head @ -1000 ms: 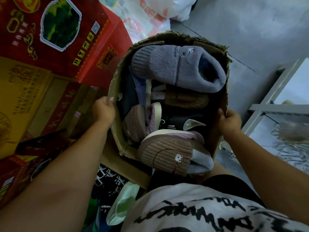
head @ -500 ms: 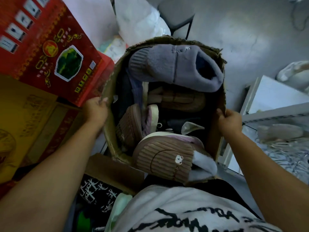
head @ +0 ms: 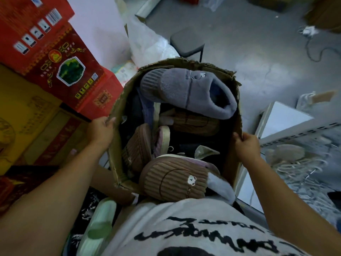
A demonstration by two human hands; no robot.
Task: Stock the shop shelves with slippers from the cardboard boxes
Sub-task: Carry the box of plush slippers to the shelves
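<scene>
Slippers were packed in an open, ragged-edged brown cardboard box [head: 115, 154], held in front of the person's torso with its near end against the white T-shirt with black lettering [head: 184, 228].

- Writing: the shirt print was upside down to the camera and not legible. A red printed carton [head: 60, 58] at the left had gold ornament, a green picture panel, a row of small icon labels and a barcode sticker; its text was too blurred to read. A yellow printed carton [head: 24, 111] below it was also unreadable.
- No brand was readable on the slippers. A grey fleece slipper [head: 184, 91] lay on top at the far end with small white embroidery. A brown corduroy slipper [head: 171, 180] at the near end had a white bear patch. More brown ones sat between them.
- Left hand [head: 100, 131]: fingers curled over the box's left rim, gripping it.
- Right hand [head: 246, 145]: pinched the right wall's edge, thumb on top.
- A white metal shelf unit [head: 282, 122] stood to the right of the box.
</scene>
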